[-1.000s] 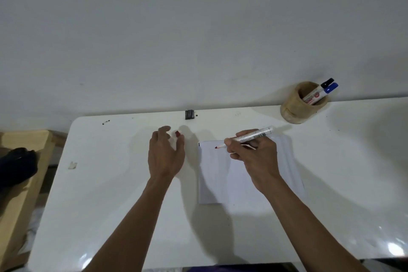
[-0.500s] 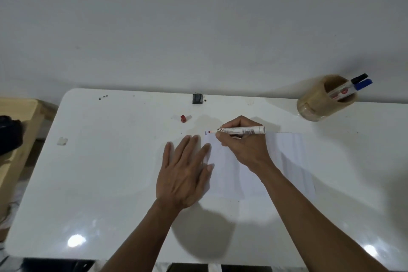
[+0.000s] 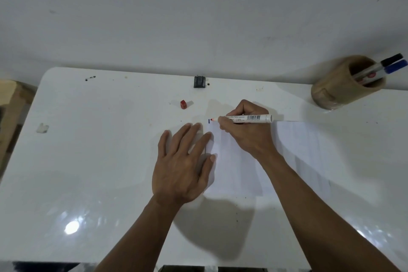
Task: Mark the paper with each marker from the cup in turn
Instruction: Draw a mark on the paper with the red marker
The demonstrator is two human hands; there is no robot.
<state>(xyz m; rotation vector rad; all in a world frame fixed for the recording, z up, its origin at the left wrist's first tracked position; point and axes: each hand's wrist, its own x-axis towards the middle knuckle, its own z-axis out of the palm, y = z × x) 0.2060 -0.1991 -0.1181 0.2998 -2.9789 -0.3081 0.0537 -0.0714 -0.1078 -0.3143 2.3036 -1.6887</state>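
Observation:
A white sheet of paper [image 3: 298, 150] lies on the white table [image 3: 99, 161]. My right hand [image 3: 245, 132] grips an uncapped red-tipped marker [image 3: 254, 118], its tip at the paper's far left corner beside a short blue mark [image 3: 209, 121]. My left hand [image 3: 183, 161] lies flat with fingers spread, pressing on the paper's left edge. The marker's red cap [image 3: 183, 104] sits on the table beyond my left hand. A wooden cup [image 3: 344, 83] at the far right holds a black-capped marker [image 3: 391, 59] and a blue-capped marker [image 3: 395, 68].
A small black clip [image 3: 199, 81] sits at the table's far edge by the wall. A scrap of tape [image 3: 42, 128] lies at the left. A wooden piece of furniture [image 3: 11, 104] stands off the table's left side.
My left hand put down the red cap and came flat onto the paper's left edge. My right hand brought the marker tip to the paper's far left corner. The camera view shifted closer.

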